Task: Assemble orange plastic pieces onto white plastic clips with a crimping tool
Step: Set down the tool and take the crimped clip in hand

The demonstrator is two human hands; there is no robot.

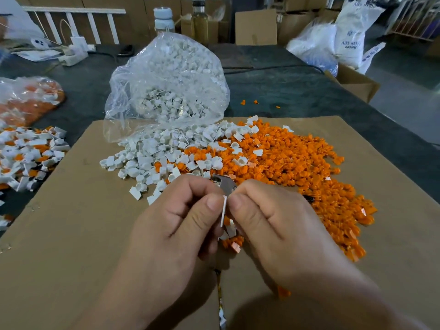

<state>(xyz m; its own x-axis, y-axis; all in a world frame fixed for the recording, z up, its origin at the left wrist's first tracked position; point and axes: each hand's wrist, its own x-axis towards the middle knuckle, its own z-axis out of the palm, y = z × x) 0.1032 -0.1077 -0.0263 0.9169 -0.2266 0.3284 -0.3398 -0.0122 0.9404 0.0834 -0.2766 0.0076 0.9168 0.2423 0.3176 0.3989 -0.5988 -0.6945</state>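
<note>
both hands meet at the middle of the cardboard sheet [83,222]. your left hand [181,210] is curled, and its thumb and forefinger pinch a white clip [224,210] by its thin flat tab, seen edge-on and near upright. your right hand [269,217] is curled too, with its thumb tip pressed on the other face of that tab. the metal head of the crimping tool [225,184] sticks out at 12 o'clock of the thumbs. a dark handle end shows at 3 o'clock of the right fist, so the right hand looks wrapped round the tool. the palm side is hidden, so take that as a judgement. an orange piece [234,244] hangs just under the clip at 6 o'clock. whether it's seated yet, can't tell.

handling: the clip is a tiny, light, stiff moulding and smooth enough to pop out of a loose pinch. the thin tab will likely bend or snap if squeezed on its edge. hold it on the flat faces and keep the socket end free for the tool.

supply: the loose white clip pile [152,158] is at 11 o'clock of the hands, spilling from a clear bag [166,79] at 12. the orange piece pile [297,163] is at 1 to 3 o'clock. a heap of mixed white-and-orange parts [28,156], probably finished ones, is at 9 to 10.
</note>
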